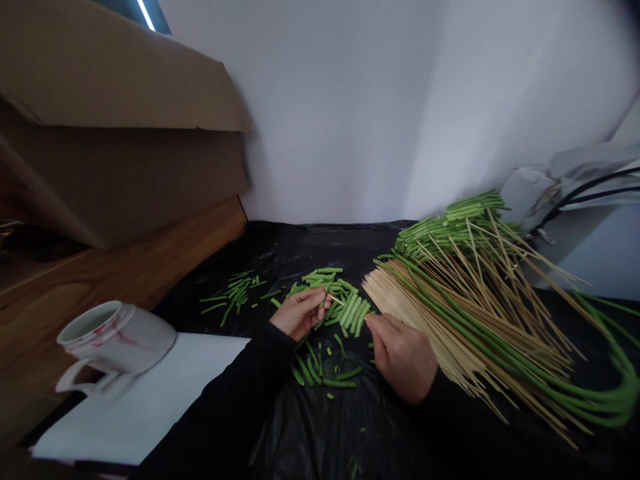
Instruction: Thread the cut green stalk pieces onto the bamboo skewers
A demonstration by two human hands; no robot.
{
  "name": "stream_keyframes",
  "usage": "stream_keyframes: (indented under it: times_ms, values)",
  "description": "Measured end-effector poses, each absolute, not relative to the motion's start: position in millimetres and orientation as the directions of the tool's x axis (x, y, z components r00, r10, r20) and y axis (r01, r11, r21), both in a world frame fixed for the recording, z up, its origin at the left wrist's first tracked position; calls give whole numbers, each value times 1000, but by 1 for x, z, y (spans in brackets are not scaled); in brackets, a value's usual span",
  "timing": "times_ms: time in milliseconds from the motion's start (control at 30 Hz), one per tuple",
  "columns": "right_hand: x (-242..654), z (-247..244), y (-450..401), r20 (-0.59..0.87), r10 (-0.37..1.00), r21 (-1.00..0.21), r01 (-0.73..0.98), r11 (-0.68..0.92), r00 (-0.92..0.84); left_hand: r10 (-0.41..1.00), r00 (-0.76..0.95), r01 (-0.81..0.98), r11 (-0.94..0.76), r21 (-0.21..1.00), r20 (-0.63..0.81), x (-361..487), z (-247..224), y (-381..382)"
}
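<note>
Black sleeves nearest the camera are leading to two hands working over a surface (280,253) covered in black plastic, where only a few cut bean pieces (350,308) are sitting threaded side by side while a large bundle of uncut long beans (450,223) and a big fan of bare skewers (450,327) are waiting, so I judge the work to be at an early stage. Left hand (301,312) is pinching a short bean piece at the skewer tip (336,299), and the right hand (403,357) is closing around that skewer's near end, its long axis running roughly left-right and pointing left.
</note>
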State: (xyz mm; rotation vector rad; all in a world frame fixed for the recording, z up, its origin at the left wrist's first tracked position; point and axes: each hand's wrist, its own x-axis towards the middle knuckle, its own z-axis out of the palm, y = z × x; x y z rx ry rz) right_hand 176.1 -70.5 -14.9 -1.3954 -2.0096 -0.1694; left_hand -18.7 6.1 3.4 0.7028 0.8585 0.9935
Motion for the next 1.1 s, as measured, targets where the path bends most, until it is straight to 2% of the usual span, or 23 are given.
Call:
stream_keyframes:
  times_ms: [167,567,933,1100]
  values:
    - [175,-15,-71,584,786,-235,884,404,-204,915,283,-426,388,818,-287,-17,2,5]
    - [174,-19,-71,547,815,-290,869,400,-192,893,264,-419,447,791,-365,-12,-4,2]
    - [173,-21,-71,553,812,-278,878,389,-185,892,231,-418,452,788,-389,-7,-5,1]
    - [169,-21,-69,555,807,-249,886,391,-200,873,274,-372,484,792,-404,3,-9,-7]
